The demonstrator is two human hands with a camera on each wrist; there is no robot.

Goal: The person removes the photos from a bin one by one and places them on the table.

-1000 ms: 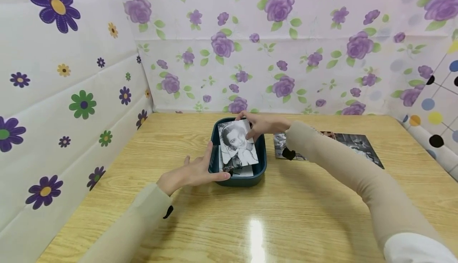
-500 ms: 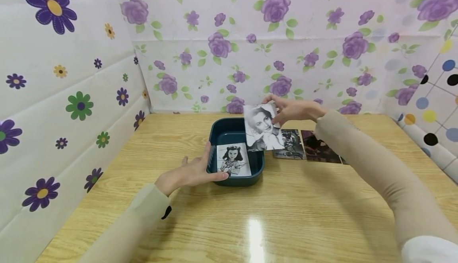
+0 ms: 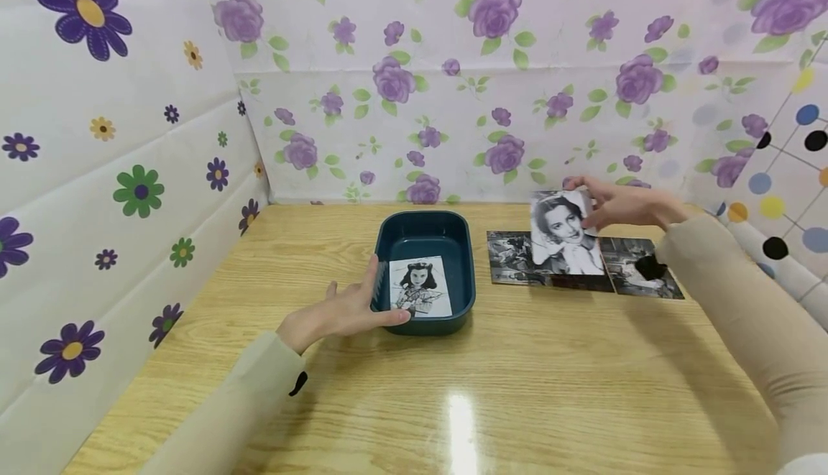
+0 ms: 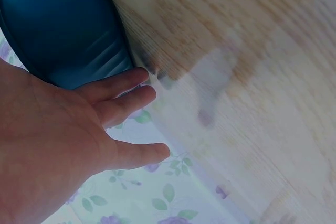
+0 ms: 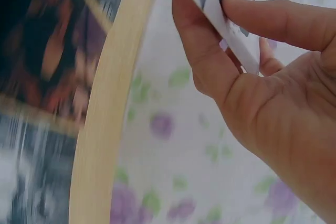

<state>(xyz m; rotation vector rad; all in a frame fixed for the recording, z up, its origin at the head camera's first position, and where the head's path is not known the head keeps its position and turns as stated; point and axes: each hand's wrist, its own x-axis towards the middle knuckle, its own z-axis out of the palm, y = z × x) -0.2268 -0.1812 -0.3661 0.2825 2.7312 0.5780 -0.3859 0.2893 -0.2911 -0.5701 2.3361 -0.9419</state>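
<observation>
My right hand [image 3: 624, 205] pinches a black-and-white portrait photo [image 3: 564, 234] between thumb and fingers, upright by its right edge. In the head view the photo overlaps a row of pictures lying on the table; the right wrist view shows its edge between thumb [image 5: 278, 22] and fingers. A dark teal bin [image 3: 459, 259] stands at mid-table with another black-and-white photo [image 3: 420, 288] of a dark-haired person inside, near its front wall. My left hand [image 3: 343, 317] rests at the bin's left front corner, fingers spread straight along the rim, thumb over the front edge.
Flat on the wooden table [image 3: 517, 360], right of the bin, lie a dark picture [image 3: 507, 256] at the left and a grey one [image 3: 640, 266] at the right; a reddish-dark picture [image 5: 47, 51] shows between them. Floral cloth [image 3: 453, 116] hangs behind the table.
My right hand has lifted the portrait photo out of the bin and carried it right, over the row of pictures. The photo beneath it in the bin is uncovered. My left hand stays at the bin.
</observation>
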